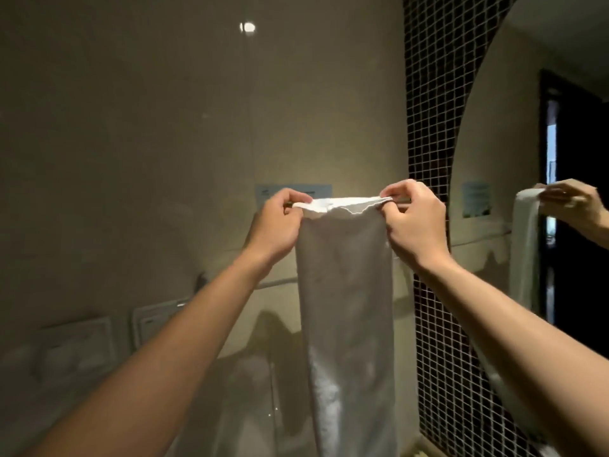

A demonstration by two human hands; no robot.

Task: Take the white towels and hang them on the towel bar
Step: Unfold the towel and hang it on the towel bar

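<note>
A long white towel (346, 308) hangs straight down in front of the beige wall. My left hand (276, 222) pinches its top left corner and my right hand (415, 222) pinches its top right corner, stretching the upper edge level between them. The towel bar (276, 283) runs along the wall lower down, behind the towel; only short stretches of it show, left of the towel under my left wrist and faintly to the right. The towel's top edge is held well above the bar.
Wall switch plates (79, 344) sit at lower left. A dark mosaic tile strip (431, 127) borders a mirror (534, 159) on the right, which reflects the towel and a hand. A small sign (293, 191) is on the wall behind my hands.
</note>
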